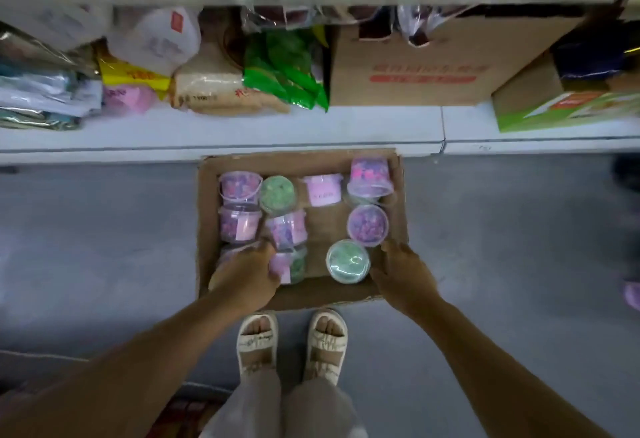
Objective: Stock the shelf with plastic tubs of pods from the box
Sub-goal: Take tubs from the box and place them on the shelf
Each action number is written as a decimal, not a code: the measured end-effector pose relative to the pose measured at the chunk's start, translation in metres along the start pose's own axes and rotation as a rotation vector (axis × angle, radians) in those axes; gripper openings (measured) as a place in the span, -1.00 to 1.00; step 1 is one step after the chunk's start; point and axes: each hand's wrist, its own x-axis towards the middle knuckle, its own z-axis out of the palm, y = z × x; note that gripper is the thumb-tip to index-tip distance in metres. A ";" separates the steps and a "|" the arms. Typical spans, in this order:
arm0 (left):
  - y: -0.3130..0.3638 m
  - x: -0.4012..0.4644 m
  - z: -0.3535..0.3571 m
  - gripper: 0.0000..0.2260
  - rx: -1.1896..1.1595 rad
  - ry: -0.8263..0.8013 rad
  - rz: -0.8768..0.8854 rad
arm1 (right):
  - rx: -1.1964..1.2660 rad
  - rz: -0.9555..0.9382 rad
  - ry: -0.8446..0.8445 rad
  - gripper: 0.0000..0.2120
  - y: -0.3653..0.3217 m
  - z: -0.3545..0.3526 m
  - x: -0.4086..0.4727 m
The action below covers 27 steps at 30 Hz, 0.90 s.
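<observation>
On the floor: my box [207, 229] of tubs.
Left hand [244, 276]: closed around a pink-green tub [292, 266].
Right hand [403, 273]: open, beside a green-lidded tub [347, 261].

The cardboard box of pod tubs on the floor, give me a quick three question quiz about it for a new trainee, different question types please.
1. True or false: the cardboard box sits on the floor in front of the bottom shelf.
2. Multiple choice: which hand is beside the upright green tub at the box's near right? A) left hand B) right hand C) neither
3. Fill in: the left hand reaches into the box's near ____ corner.

Key: 1 true. 2 B, the right hand rests at the box's edge next to that tub. 3 left.
</observation>
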 end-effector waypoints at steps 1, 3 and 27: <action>-0.006 0.012 0.015 -0.69 -0.014 -0.009 0.015 | 0.014 0.003 -0.007 -0.56 0.008 0.016 0.010; -0.011 0.031 0.039 -0.64 -0.030 -0.014 0.039 | 0.032 0.031 -0.022 -0.53 0.021 0.043 0.027; -0.072 0.178 0.190 -0.68 -0.431 -0.017 -0.463 | 0.238 0.288 0.005 -0.48 0.070 0.201 0.161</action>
